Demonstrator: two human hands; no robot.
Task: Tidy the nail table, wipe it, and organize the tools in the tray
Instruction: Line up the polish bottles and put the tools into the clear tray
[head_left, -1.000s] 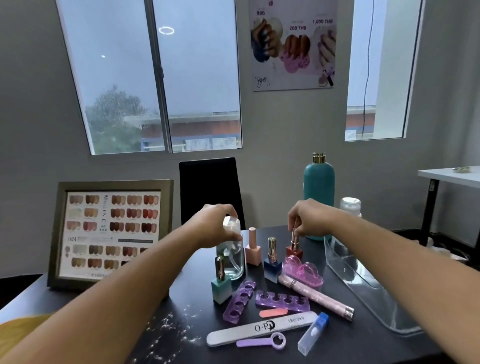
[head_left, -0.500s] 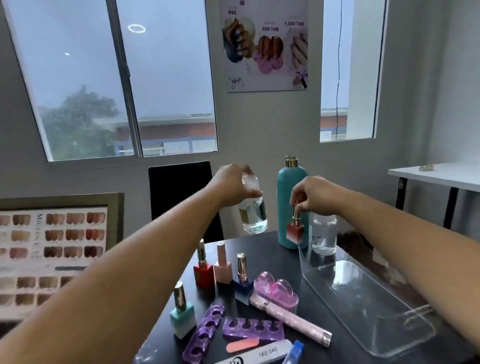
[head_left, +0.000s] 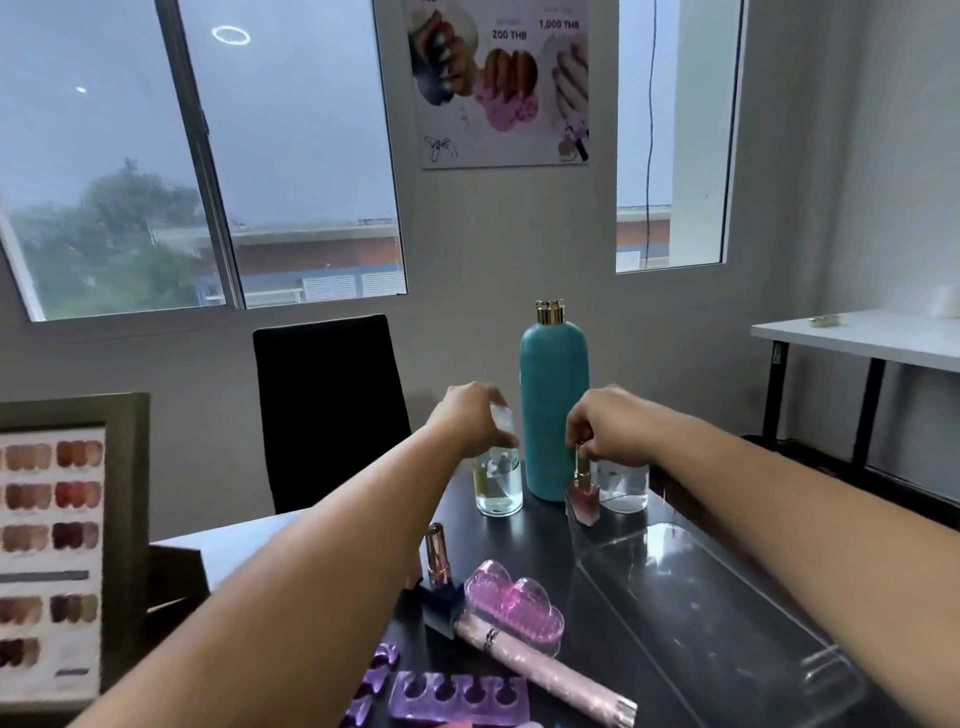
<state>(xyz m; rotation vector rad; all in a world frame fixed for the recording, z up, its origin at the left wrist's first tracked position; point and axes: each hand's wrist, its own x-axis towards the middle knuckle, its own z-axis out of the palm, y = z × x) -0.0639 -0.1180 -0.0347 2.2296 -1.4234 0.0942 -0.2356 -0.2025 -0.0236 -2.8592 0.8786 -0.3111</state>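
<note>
We'd lower both straight and let go only once they sit flat: clear bottle (head_left: 497, 486) just left of the teal bottle (head_left: 553, 405), pink polish (head_left: 584, 501) at the far end of the clear tray (head_left: 737, 597). Our left hand (head_left: 467, 421) is curled over the clear bottle's cap, and our right hand (head_left: 610, 431) pinches the polish's gold cap. We can't tell if either base is down.
</note>
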